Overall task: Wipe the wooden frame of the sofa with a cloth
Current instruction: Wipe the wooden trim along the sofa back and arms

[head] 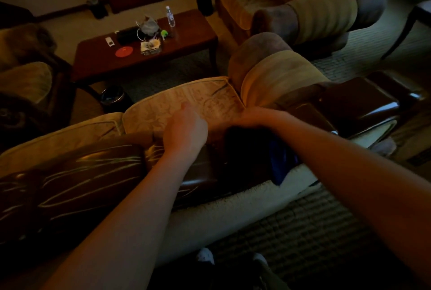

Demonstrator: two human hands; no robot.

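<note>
Left hand: my left hand (186, 126) reaches over the frame (93, 173) with fingers stretched out straight toward the seat cushion (186, 101); it holds nothing.
Right hand: my right hand (247, 117) is bent down past the top rail, its fingers hidden behind the wrist, so I cannot tell whether it grips anything.
Cloth: blue cloth (279, 161) lies draped over the rail under my right forearm, one end hanging down the sofa's pale back.
Frame: dark glossy wood with light streaks, running from lower left up to the corner at right.
Armrest: padded roll (275, 75) just beyond my right hand.
Tabletop: dark wood tabletop (191, 38) past the seat, carrying a bottle (170, 16), a red disc (124, 51) and some clutter.
Bins: one dark bin (113, 98) between table and sofa, another (204, 3) beyond the table.
</note>
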